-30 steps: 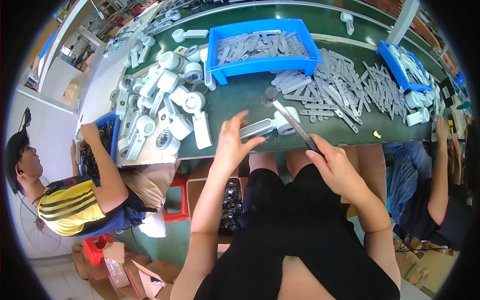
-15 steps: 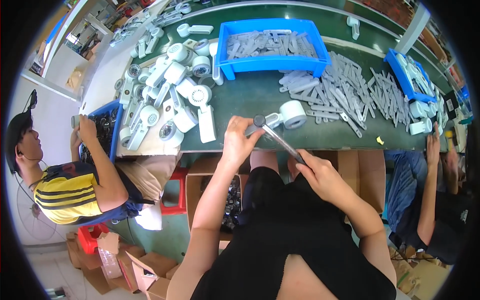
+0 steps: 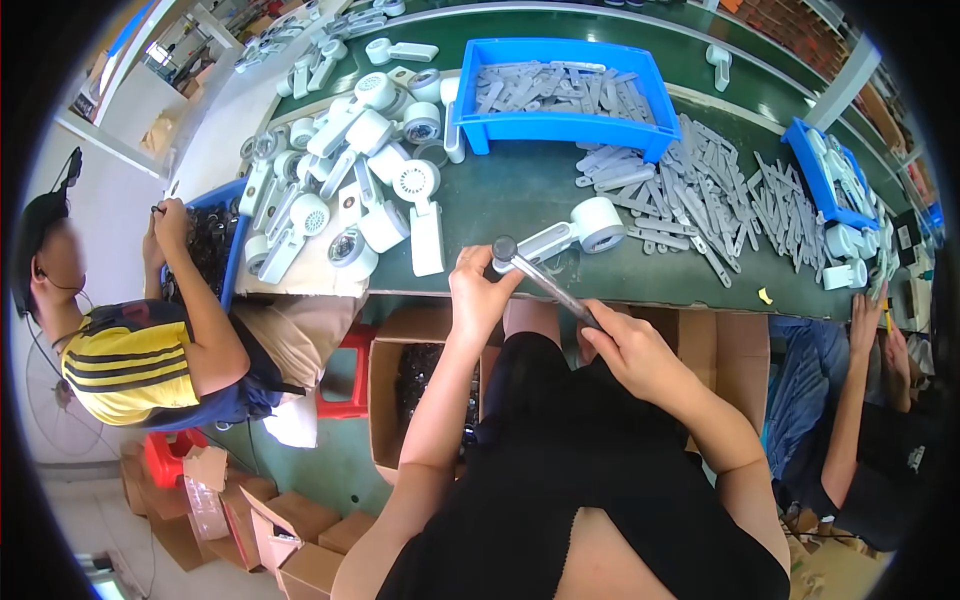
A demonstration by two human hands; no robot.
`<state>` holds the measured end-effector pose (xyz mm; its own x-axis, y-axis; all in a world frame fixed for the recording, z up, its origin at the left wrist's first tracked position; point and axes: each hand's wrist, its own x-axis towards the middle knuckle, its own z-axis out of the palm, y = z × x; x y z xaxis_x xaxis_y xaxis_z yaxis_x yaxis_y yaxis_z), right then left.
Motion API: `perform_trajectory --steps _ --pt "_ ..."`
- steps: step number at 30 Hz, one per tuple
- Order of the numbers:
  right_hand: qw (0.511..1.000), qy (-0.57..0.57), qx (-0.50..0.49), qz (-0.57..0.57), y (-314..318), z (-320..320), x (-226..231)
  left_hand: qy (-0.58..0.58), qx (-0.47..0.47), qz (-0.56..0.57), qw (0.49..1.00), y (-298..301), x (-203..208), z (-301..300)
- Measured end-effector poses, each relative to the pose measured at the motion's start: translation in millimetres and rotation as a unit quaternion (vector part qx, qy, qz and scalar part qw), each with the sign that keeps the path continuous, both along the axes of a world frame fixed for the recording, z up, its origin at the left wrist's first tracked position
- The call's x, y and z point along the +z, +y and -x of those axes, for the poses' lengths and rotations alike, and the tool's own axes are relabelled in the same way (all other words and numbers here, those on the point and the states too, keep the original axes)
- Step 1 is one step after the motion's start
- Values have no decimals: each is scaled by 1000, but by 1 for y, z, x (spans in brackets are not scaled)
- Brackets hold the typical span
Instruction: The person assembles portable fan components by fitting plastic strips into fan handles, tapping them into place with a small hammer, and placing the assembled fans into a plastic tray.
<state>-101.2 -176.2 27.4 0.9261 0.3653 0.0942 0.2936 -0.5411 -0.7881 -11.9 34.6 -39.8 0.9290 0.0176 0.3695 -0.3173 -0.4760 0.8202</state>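
Observation:
My left hand pinches the end of the handle of a white round-headed plastic unit, which lies on the green table near its front edge, its round head pointing right. Closed around the grip of a metal hammer, my right hand holds it slantwise. The hammer's round head is over the end of the unit's handle, beside my left fingertips; whether it touches cannot be made out.
Similar white units are heaped at left. A blue bin of grey strips stands behind, with loose grey strips to its right. Co-workers sit on both sides, the left one by a blue crate. An open cardboard box stands below the table.
The view has shifted a little, moving the table items rightward. The hammer head now sits nearer the handle's end, and more of the unit's handle shows.

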Motion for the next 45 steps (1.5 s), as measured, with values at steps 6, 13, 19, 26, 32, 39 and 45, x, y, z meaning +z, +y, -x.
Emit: perform_trajectory --steps 6,13,19,26,32,39,45 --pt "1000 3 -5 -19 6 5 4 -11 -11 -20 1000 6 -6 -5" --pt "1000 -13 -5 -28 8 6 3 21 -30 -14 999 3 -2 -4" --pt "998 -19 -24 -56 6 6 2 28 -13 -6 1000 6 -3 -6" --pt "995 -32 -22 -92 8 8 11 30 -15 31 999 7 -8 -5" --pt "998 -47 -8 -41 7 5 19 59 -3 -34 998 11 -12 -5" --pt "997 -75 -10 -18 0 6 1 70 -6 26 997 1 3 -13" --pt "998 -19 -67 -10 -17 11 4 -3 -14 -5 1000 4 4 2"
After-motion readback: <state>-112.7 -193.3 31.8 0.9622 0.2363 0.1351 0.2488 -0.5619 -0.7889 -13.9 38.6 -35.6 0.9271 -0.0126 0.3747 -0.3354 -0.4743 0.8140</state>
